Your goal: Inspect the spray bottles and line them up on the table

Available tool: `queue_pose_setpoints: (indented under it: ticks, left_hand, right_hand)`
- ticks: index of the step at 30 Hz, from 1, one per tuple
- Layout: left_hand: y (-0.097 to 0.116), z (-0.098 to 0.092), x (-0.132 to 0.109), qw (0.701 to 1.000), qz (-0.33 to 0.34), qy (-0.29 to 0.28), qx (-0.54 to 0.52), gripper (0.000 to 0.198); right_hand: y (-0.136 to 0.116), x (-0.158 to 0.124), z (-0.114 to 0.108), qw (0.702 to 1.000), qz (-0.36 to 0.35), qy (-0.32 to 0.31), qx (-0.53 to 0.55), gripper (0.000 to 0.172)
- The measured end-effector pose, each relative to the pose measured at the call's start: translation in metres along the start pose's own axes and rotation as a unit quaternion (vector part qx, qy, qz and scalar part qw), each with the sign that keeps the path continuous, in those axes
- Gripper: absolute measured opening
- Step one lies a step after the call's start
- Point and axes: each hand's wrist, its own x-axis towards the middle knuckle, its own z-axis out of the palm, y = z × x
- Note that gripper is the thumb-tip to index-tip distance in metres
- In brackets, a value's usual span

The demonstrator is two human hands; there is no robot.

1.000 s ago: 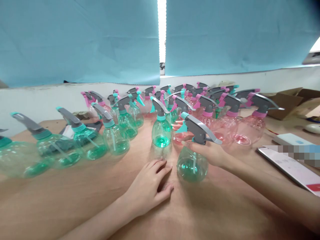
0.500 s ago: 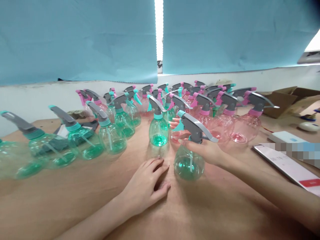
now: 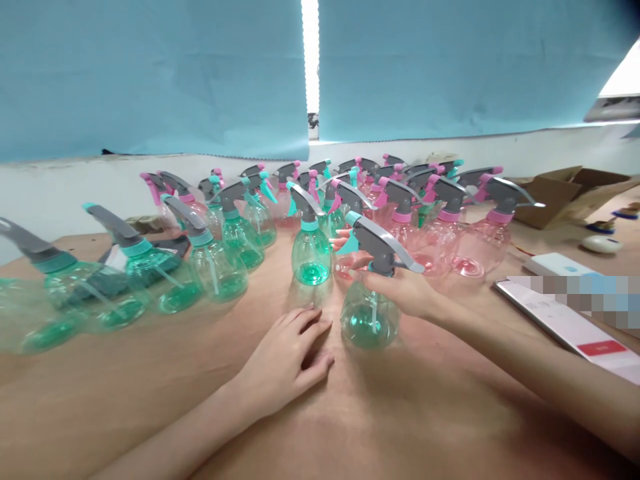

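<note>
A clear green spray bottle (image 3: 369, 319) with a grey trigger head stands on the wooden table (image 3: 150, 387) in front of me. My right hand (image 3: 400, 288) is wrapped round its neck just under the trigger. My left hand (image 3: 287, 360) lies flat on the table just left of the bottle, fingers spread, holding nothing. Another green spray bottle (image 3: 311, 250) stands just behind my left hand.
Several green spray bottles (image 3: 215, 263) stand in rows at the left and several pink ones (image 3: 475, 243) at the back right. A white card with a red mark (image 3: 575, 327) lies at the right. An open cardboard box (image 3: 555, 190) sits at the far right. Blue curtains hang behind.
Nothing has changed between the hands and the bottle; the view has shifted slightly, so everything sits a little more to the left and higher in the frame.
</note>
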Motion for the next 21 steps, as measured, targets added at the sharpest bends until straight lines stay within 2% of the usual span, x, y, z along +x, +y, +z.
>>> queue_pose_setpoints:
  ticks: [5, 11, 21]
  left_hand:
    - [0.0002, -0.0002, 0.0001, 1.000, -0.003, 0.005, 0.000, 0.041]
    - [-0.0011, 0.0010, 0.0002, 1.000, -0.002, 0.012, -0.007, 0.041]
    - [-0.0005, 0.0002, 0.0000, 1.000, -0.006, 0.005, -0.003, 0.041]
  right_hand:
    - [-0.0008, 0.0008, -0.0003, 1.000, -0.004, -0.007, -0.002, 0.020]
    - [-0.0036, 0.0009, 0.0000, 1.000, 0.015, 0.008, -0.008, 0.036]
    - [-0.0028, 0.0010, -0.0018, 1.000, 0.008, -0.008, -0.015, 0.043]
